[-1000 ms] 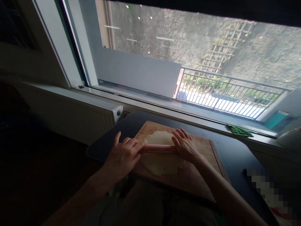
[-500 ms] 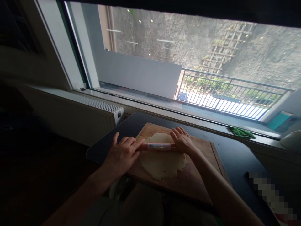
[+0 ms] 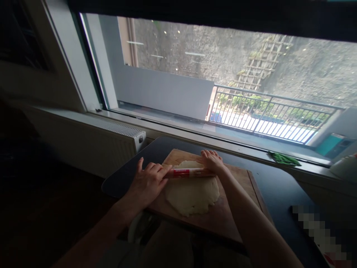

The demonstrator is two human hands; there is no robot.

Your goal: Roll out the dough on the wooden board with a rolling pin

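Note:
A wooden rolling pin (image 3: pixel 192 172) with a red label and clear wrap lies across a flat, uneven-edged sheet of pale dough (image 3: pixel 192 195). My left hand (image 3: pixel 150 178) is on the pin's left end, its fingers bent over it and one digit sticking up. Over the right end, my right hand (image 3: pixel 212 162) presses with its palm, the fingers reaching forward past the pin and partly curled. Both ends of the pin are hidden beneath my hands. Under the dough is a wooden board (image 3: pixel 237 180).
The board rests on a dark round-cornered table (image 3: pixel 276 182) beside a window sill. On the sill lies a green cloth (image 3: pixel 284 159). A white radiator (image 3: pixel 111 137) stands at the left. A pixelated object (image 3: pixel 318 230) is at the table's right edge.
The pin has turned: its red label now faces up where a barcode showed before. It has shifted slightly away from me over the dough, along with both hands.

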